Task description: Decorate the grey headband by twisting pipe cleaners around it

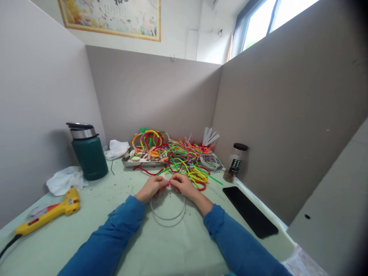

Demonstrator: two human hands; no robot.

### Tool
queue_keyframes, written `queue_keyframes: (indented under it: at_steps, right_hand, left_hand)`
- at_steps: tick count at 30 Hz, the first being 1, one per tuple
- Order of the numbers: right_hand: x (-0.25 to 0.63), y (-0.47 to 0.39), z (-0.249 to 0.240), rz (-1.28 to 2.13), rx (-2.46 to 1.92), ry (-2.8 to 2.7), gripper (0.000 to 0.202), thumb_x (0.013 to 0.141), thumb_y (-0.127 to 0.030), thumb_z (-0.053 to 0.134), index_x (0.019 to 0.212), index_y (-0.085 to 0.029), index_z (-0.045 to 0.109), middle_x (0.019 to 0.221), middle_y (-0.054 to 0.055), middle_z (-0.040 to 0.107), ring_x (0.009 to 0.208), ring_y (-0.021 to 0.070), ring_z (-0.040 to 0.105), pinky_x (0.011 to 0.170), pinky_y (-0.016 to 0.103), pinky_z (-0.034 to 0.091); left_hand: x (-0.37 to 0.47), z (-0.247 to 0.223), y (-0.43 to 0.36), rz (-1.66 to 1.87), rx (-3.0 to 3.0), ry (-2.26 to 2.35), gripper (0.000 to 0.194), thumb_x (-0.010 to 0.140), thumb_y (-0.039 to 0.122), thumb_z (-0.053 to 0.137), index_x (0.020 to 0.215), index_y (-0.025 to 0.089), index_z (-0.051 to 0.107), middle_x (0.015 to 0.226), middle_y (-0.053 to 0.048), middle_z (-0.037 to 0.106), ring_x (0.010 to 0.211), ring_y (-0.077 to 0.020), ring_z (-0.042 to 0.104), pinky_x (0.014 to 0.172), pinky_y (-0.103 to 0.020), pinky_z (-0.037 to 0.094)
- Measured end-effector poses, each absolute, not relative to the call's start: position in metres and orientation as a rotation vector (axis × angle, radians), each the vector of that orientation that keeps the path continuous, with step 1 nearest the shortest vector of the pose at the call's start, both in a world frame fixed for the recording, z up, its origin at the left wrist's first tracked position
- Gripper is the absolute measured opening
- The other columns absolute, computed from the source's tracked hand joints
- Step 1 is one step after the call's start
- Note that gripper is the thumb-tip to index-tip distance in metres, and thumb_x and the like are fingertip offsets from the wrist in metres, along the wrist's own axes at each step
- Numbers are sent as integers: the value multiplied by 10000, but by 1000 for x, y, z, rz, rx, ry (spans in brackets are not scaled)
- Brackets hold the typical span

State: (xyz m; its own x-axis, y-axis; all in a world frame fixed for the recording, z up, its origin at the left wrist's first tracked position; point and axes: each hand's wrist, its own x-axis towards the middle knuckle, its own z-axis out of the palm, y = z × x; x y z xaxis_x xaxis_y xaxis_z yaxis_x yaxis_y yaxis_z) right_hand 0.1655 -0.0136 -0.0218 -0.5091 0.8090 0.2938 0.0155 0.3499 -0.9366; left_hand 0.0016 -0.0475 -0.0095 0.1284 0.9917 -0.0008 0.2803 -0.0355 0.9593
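Note:
A thin grey wire ring hangs from my fingers over the tabletop, its lower arc toward me and its shadow just below. At its far side my left hand is closed in a pinch on the ring. My right hand pinches close beside it, fingertips almost touching the left ones. Between the fingertips shows a small bright pink piece, which looks like fuzzy pipe cleaner on the wire. Most of that piece is hidden by the fingers. Just beyond my hands lies a tangled heap of coloured pipe cleaners.
A metal tray holds shells and wood slices, with colourful fuzzy hoops above. Grey wire coils lie right of the heap. Around stand a green bottle, yellow glue gun, crumpled tissue, jar and black phone. Grey partitions enclose the table.

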Motion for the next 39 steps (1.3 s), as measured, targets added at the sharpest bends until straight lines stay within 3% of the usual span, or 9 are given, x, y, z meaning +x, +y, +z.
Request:
queue_keyframes:
  at_steps: [8,14,18,22,28,39]
  right_hand:
    - [164,-8,-27,1142,-804,-1753,95,765,-255,520,721,-170,523,581,-47,494,437,70,399,412,190,310]
    - [165,-9,-24,1102,-829,-1766,93,761,-232,513,701,-165,537,540,-51,481,441,75,392,432,196,300]
    - [165,-9,-24,1109,-831,-1782,89,758,-231,515,698,-168,532,564,-46,497,450,75,398,444,199,305]
    - [165,-9,-27,1071,-801,-1848,114,775,-249,512,694,-170,531,575,-44,493,472,79,406,470,202,317]
    - [164,-8,-31,890,-831,-1994,198,815,-315,498,699,-165,555,605,-30,506,551,94,428,510,205,318]
    - [169,-10,-24,908,-759,-2066,208,804,-331,533,712,-147,564,633,-26,488,566,91,409,523,205,319]
  left_hand:
    - [1,-12,-44,1000,1528,1374,475,766,573,433,678,128,574,360,51,407,292,-56,307,332,-194,229]
    - [4,-7,-48,1027,1538,1322,393,643,477,637,803,122,582,464,57,481,344,-49,357,349,-185,249]
    - [4,-6,-49,1045,1548,1343,363,687,488,584,721,127,564,490,41,506,348,-45,351,348,-186,236]
    - [3,-7,-49,1050,1567,1352,367,708,501,553,644,140,532,418,62,441,334,-44,318,353,-188,207]
    - [2,-9,-46,1082,1539,1372,371,692,509,560,623,150,501,418,79,412,336,-36,290,363,-190,190]
    - [-3,-8,-45,1021,1367,1285,355,642,470,626,585,173,440,373,90,358,291,-34,242,322,-198,124]
